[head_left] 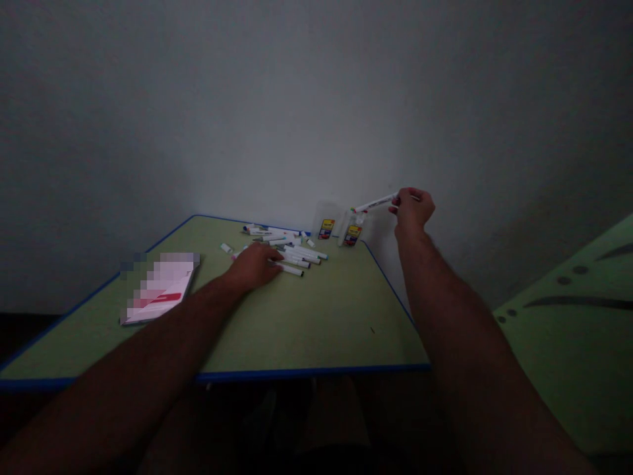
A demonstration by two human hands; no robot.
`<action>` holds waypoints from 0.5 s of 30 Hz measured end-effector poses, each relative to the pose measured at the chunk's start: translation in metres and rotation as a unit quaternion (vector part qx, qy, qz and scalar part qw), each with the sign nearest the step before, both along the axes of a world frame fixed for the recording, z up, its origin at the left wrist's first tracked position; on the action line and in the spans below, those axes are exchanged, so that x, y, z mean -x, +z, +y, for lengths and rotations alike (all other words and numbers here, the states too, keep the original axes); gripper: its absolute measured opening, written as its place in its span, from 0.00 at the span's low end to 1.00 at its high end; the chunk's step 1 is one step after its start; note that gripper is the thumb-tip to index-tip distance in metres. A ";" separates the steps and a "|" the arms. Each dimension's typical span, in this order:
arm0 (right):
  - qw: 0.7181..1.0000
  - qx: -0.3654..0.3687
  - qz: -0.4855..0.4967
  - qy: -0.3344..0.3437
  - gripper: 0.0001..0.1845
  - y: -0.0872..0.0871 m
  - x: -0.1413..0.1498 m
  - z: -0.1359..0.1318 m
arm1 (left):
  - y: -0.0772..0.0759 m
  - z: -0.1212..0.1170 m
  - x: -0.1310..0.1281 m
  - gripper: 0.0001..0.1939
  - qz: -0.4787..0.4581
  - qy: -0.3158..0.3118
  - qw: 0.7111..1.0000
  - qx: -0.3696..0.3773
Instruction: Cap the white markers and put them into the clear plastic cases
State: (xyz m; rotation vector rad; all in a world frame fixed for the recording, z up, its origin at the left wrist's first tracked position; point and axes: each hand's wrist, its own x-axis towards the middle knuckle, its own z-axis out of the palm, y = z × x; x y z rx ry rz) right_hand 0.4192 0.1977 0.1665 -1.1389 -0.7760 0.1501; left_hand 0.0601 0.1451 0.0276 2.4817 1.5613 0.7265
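Note:
My right hand (414,206) is raised at the right and pinches a white marker (376,202) near one end. That marker lies nearly level, tilted slightly down to the left, its far end just above a clear plastic case (352,232) with a yellow and dark label. My left hand (254,265) is low over the loose markers, its fingers closed around the end of another white marker (293,270). Several white markers (309,253) with dark and coloured ends lie beside and behind these fingers. The left palm is hidden from view.
A second clear case piece (325,227) with a similar label stands by the wall. At the left of the green, blue-edged table (306,330) lies a flat pink and white item (161,287), partly blurred out. A green panel (583,330) stands at the right.

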 end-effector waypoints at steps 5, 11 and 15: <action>0.997 0.031 -0.045 -0.051 0.06 0.004 -0.008 0.014 | 0.003 -0.002 0.000 0.19 0.007 -0.012 1.000 -0.001; 0.980 0.140 -0.120 -0.076 0.09 -0.003 -0.009 0.038 | 0.000 0.000 -0.001 0.18 0.010 -0.006 1.000 -0.002; 0.939 0.212 -0.263 -0.071 0.13 -0.014 -0.010 0.051 | -0.003 0.002 0.001 0.17 0.007 -0.010 1.000 -0.018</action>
